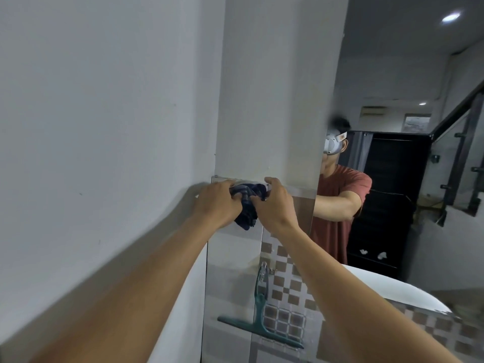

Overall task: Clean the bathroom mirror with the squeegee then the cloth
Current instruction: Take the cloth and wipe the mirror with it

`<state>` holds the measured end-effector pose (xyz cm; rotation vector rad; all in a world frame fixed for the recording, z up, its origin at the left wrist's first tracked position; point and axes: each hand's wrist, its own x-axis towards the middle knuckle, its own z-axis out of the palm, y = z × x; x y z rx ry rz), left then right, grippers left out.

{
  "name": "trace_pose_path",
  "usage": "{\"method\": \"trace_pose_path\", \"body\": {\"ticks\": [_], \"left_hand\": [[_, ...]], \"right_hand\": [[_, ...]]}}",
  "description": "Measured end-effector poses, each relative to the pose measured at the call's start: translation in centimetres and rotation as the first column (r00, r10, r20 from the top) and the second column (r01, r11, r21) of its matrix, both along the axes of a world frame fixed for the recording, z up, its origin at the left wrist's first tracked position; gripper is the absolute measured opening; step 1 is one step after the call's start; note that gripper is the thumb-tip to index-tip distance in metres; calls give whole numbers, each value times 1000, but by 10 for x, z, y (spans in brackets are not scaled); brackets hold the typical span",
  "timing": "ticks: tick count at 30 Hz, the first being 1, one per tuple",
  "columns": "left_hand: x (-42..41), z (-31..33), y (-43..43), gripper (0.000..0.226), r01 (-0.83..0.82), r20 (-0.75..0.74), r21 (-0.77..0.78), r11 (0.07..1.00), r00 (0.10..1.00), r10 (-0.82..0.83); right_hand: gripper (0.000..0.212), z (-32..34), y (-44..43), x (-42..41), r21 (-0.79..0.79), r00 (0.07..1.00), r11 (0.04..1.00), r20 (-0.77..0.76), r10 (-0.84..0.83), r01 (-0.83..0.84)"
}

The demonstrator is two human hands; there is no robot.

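Note:
A dark blue checked cloth (pixel 246 205) is bunched against the wall at the top edge of the tiles, where a small metal hook shows beside it. My left hand (pixel 217 203) grips the cloth from the left and my right hand (pixel 275 203) holds it from the right. Below, a teal squeegee (pixel 259 320) hangs blade-down on the tiled wall from a metal hook (pixel 263 269). The mirror (pixel 392 74) fills the right side and reflects a person in a red shirt.
A plain white wall (pixel 104 100) runs along the left. A white pillar (pixel 269 87) stands between wall and mirror. Brown and white checked tiles (pixel 288 292) cover the lower wall. A white basin rim (pixel 408 292) curves at lower right.

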<state>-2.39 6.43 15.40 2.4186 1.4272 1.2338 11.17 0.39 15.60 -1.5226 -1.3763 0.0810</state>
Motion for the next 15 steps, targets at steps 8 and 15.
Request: {"method": "trace_pose_path", "body": {"ticks": [8,15], "left_hand": [[3,2,1,32,-34,-85,-20,999,996,33],[5,7,-2,34,-26,-30,-20,999,999,26]], "right_hand": [[18,11,4,6,4,996,998,-68,65,-64],[18,20,-1,4,141,994,989,-94,47,-33]]}}
